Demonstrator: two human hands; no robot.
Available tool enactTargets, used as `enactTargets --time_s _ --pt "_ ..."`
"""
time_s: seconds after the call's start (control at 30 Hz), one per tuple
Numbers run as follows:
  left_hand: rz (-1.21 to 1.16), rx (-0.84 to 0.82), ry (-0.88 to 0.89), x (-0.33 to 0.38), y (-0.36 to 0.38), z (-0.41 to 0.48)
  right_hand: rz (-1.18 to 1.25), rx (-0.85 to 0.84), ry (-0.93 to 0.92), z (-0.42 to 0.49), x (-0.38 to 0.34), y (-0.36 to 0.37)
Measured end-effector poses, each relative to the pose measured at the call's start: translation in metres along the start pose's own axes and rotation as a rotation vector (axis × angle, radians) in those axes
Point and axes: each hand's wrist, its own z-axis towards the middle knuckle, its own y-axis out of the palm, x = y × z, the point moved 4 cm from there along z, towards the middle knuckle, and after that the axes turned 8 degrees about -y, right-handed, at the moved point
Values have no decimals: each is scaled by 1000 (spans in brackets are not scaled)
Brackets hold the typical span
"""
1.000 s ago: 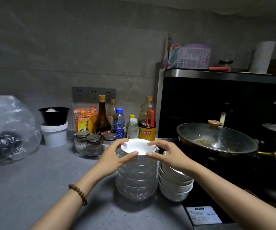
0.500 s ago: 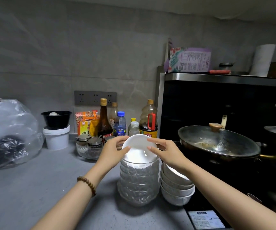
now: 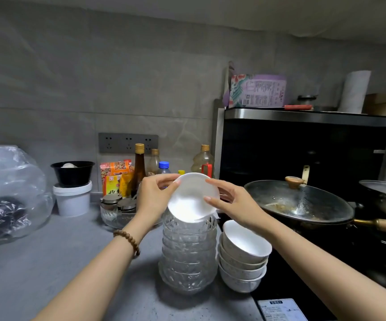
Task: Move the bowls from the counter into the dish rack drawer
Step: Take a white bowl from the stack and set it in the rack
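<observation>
A small white dish (image 3: 193, 197) is held tilted toward me, just above a stack of several clear glass bowls (image 3: 188, 253) on the grey counter (image 3: 36, 269). My left hand (image 3: 156, 196) grips its left rim and my right hand (image 3: 233, 202) pinches its right rim. To the right of the glass stack stands a stack of several white ceramic bowls (image 3: 243, 258). The dish rack drawer is out of view.
Behind the bowls stand sauce bottles (image 3: 139, 167), a glass tray of spice jars (image 3: 118, 209) and a white tub under a black bowl (image 3: 72, 188). A bagged appliance (image 3: 9, 193) fills the left. A lidded wok (image 3: 296, 200) sits on the stove at right.
Both hands have lifted the white dish off the top of the glass bowl stack and tilted it toward me.
</observation>
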Motion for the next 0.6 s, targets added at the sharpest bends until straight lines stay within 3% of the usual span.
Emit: enactTargets --time_s 0.13,0.3,0.47,0.6 --pt "-72 -67 -38 21 5 -9 -337 -97 -194 -22 -26 -22" --pt "-113 -277 -64 53 30 -39 -610 -138 -378 -61 -52 -50" --pt "-102 -449 -92 74 63 -71 -555 -145 -290 -109 -67 -81" --pt "-203 -617 -241 83 99 -103 -260 -23 -113 -153 -79 -108"
